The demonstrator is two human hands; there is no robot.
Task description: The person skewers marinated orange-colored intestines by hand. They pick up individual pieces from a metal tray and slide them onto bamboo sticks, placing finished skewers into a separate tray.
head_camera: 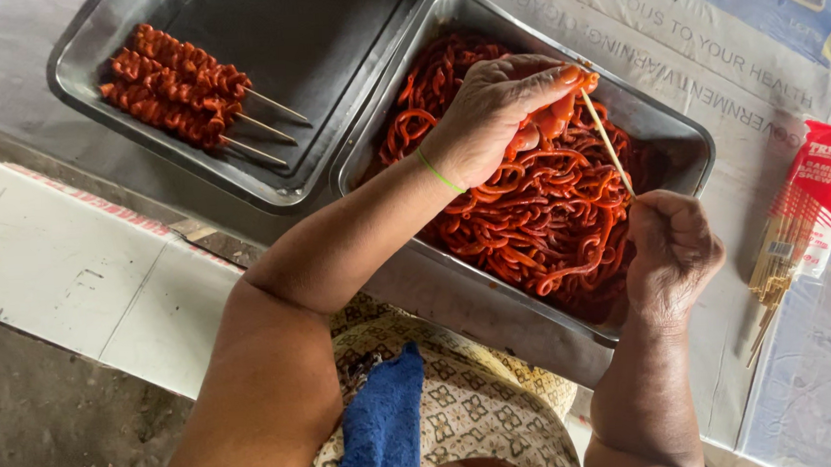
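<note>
Skewer (608, 143) pinched in right hand (672, 248); left hand (495, 116) gripped red strip (561, 114) over tray (690, 129), best pierced slowly, centred.

Glossy metal trays (686, 143); thin wooden skewer (608, 144); blue terry cloth (383, 425).

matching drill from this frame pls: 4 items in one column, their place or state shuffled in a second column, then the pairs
Items:
1. finished skewers
2. bare skewer
3. skewer packet
4. blue cloth

Places or states:
A. on the person's lap
B. pinched in the right hand, tip up at the left hand
C. lying in the left steel tray
D. on the table, right of the tray of red strips

Pairs: 1-C, 2-B, 3-D, 4-A
</note>
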